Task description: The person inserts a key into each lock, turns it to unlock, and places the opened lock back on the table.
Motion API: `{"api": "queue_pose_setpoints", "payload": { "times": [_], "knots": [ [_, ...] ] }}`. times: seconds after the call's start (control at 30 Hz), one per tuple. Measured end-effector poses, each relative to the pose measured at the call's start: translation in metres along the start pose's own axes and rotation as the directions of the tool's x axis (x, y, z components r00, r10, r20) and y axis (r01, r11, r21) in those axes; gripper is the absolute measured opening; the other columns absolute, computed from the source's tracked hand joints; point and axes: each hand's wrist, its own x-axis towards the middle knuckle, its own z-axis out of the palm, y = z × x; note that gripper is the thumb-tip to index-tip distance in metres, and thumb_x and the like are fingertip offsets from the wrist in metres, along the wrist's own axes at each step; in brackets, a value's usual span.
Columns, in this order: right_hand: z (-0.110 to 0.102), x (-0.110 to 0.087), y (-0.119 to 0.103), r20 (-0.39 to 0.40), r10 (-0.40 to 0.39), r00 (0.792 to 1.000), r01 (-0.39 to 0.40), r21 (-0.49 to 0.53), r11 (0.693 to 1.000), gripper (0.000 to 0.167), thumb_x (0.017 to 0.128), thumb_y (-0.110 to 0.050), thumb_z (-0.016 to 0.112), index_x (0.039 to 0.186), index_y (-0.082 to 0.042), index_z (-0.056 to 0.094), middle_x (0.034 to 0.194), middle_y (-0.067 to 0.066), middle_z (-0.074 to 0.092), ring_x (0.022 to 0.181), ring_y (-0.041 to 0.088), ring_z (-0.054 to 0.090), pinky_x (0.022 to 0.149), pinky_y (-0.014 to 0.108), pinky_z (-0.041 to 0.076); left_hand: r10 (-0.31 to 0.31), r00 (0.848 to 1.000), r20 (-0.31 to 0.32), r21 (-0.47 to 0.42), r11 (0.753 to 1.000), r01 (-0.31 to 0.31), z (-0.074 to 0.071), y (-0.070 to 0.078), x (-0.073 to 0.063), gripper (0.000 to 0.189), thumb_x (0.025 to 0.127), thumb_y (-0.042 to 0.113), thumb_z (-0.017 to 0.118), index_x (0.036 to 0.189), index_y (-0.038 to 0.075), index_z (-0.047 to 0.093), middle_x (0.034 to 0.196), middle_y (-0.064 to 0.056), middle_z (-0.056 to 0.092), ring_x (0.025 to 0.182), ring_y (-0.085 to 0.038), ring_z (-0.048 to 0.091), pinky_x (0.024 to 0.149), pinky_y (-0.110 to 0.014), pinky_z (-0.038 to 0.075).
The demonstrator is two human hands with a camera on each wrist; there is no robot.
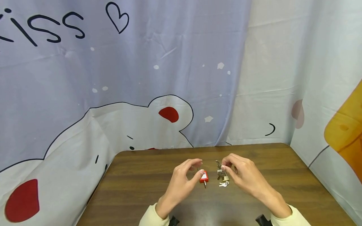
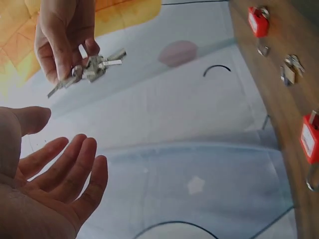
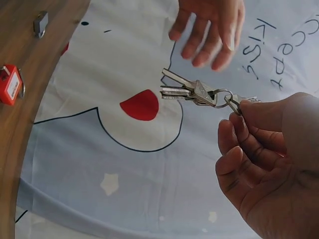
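Observation:
A bunch of silver keys on linked rings hangs in the air above the table, pinched by the ring end between the thumb and fingers of my right hand. Facing it is my left hand, its fingers spread in a loose curve around nothing. A small gap parts the left fingertips from the keys. In the head view, a red padlock with a white label shows just beyond the left thumb. A small brass padlock and some loose silver keys appear below the right hand.
The left wrist view has two red padlocks on the wooden table, one nearer and one farther. A grey padlock lies there too. Behind the table's far edge hangs a printed curtain.

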Motion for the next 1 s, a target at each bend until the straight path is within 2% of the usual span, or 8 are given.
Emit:
{"api": "queue_pose_setpoints", "payload": {
  "times": [0.17, 0.37, 0.73, 0.9, 1.0],
  "knots": [
    [0.003, 0.004, -0.007, 0.005, -0.013, 1.000, 0.013, 0.014, 1.000, 0.023, 0.080, -0.001, 0.076, 0.086, -0.018, 0.063, 0.080, -0.016, 0.059, 0.070, -0.006, 0.049, 0.056, 0.013, 0.043, 0.066, 0.998, -0.003, -0.029, 0.997, -0.066, 0.004, 0.010, 0.008, 0.026, 0.094, 0.026, 0.066, 0.118, 0.013, 0.066, 0.105, 0.003, 0.071, 0.090, -0.008, 0.066, 0.077, -0.022, 0.055],
    [0.011, 0.008, -0.013, 0.030, -0.037, 0.999, 0.036, 0.016, 0.999, 0.019, 0.082, -0.006, 0.076, 0.087, -0.018, 0.062, 0.081, -0.015, 0.060, 0.072, -0.005, 0.051, 0.058, 0.014, 0.044, 0.150, 0.987, -0.055, -0.035, 0.988, -0.152, 0.007, 0.012, 0.010, 0.021, 0.095, 0.022, 0.065, 0.112, 0.008, 0.068, 0.092, 0.000, 0.071, 0.079, -0.004, 0.065, 0.066, -0.021, 0.055],
    [0.016, 0.012, -0.018, 0.046, -0.070, 0.996, 0.068, 0.030, 0.997, 0.020, 0.080, -0.005, 0.076, 0.087, -0.017, 0.062, 0.080, -0.013, 0.060, 0.068, -0.006, 0.050, 0.058, 0.011, 0.043, 0.160, 0.981, -0.109, -0.085, 0.982, -0.169, 0.006, 0.013, 0.010, 0.010, 0.095, 0.015, 0.064, 0.099, 0.010, 0.072, 0.087, -0.001, 0.073, 0.076, -0.006, 0.067, 0.070, -0.017, 0.055],
    [0.016, 0.011, -0.021, 0.046, -0.045, 0.998, 0.044, 0.041, 0.998, 0.019, 0.082, -0.006, 0.076, 0.086, -0.018, 0.062, 0.079, -0.015, 0.059, 0.066, -0.007, 0.048, 0.056, 0.011, 0.042, 0.177, 0.974, -0.143, -0.104, 0.976, -0.193, 0.006, 0.011, 0.010, 0.007, 0.093, 0.012, 0.065, 0.094, 0.008, 0.072, 0.082, -0.002, 0.072, 0.072, -0.007, 0.067, 0.068, -0.017, 0.055],
    [0.017, 0.011, -0.022, 0.026, -0.030, 0.999, 0.028, 0.060, 0.998, 0.018, 0.084, -0.007, 0.074, 0.087, -0.020, 0.062, 0.079, -0.016, 0.058, 0.066, -0.007, 0.047, 0.056, 0.010, 0.040, 0.160, 0.971, -0.178, -0.131, 0.974, -0.185, 0.007, 0.011, 0.010, 0.006, 0.093, 0.010, 0.066, 0.092, 0.007, 0.072, 0.081, -0.003, 0.073, 0.071, -0.008, 0.067, 0.066, -0.019, 0.055]
  ]
}}
